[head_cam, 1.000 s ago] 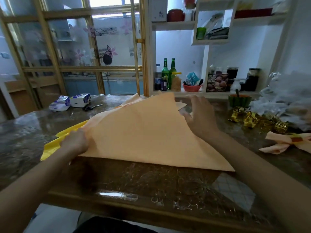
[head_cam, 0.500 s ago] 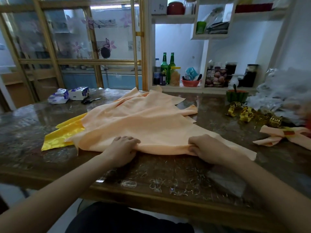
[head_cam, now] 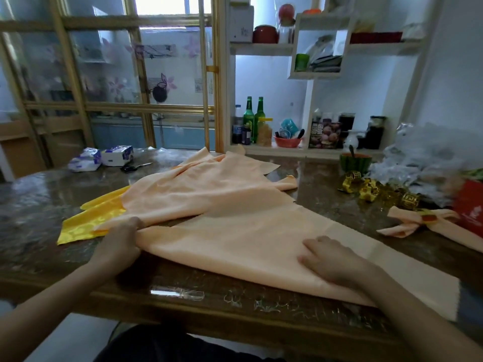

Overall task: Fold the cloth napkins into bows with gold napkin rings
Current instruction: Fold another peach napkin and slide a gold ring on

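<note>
L hand (head_cam: 118,244) grips napkin (head_cam: 235,241); labels (head_cam: 325,131) unreadable.

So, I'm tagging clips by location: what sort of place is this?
Likely a home dining room: a glossy table, shelves with green bottles, a gold-framed glass door.

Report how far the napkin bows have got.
Done: one finished bow lies at right. In hand: the left hand grips the end of the peach napkin; the right hand presses it flat. Left: ringing it, plus the peach pile, yellow napkin and loose gold rings.
</note>
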Tool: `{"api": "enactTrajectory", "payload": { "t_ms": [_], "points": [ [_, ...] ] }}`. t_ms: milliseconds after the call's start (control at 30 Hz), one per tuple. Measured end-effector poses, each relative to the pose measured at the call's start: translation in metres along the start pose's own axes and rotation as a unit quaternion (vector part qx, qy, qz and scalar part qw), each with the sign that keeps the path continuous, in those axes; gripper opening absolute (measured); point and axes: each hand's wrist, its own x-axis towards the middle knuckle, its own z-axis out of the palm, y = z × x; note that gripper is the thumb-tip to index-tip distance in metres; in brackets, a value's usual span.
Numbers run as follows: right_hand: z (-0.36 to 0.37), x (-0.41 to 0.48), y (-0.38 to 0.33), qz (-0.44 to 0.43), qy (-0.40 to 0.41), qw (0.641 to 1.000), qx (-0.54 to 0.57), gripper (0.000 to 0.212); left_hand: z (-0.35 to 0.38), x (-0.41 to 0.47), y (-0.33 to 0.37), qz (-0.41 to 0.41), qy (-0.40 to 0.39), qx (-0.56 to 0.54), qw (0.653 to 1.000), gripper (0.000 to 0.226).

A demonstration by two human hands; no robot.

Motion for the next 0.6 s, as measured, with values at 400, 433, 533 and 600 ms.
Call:
{"api": "enactTrajectory", "payload": {
  "t_ms": [400, 433, 533, 600],
  "points": [
    [0.016, 0.023, -0.004, -0.097, -0.005, 0.995, 0.021, 0.056, -0.041, 0.039, -0.033, 0.033, -0.160, 0.390, 0.906, 0.014],
    [0.015, 0.029, -0.009, -0.103, -0.005, 0.995, 0.013, 0.057, -0.033, 0.039, -0.020, 0.068, -0.121, 0.362, 0.922, 0.010],
    [0.014, 0.054, -0.018, -0.102, 0.002, 0.995, 0.008, 0.059, -0.005, 0.028, 0.032, 0.135, -0.054, 0.194, 0.970, 0.024],
    [0.012, 0.077, -0.019, -0.080, 0.008, 0.997, 0.010, 0.058, 0.015, 0.020, 0.065, 0.164, -0.046, 0.085, 0.982, 0.035]
  ]
}}
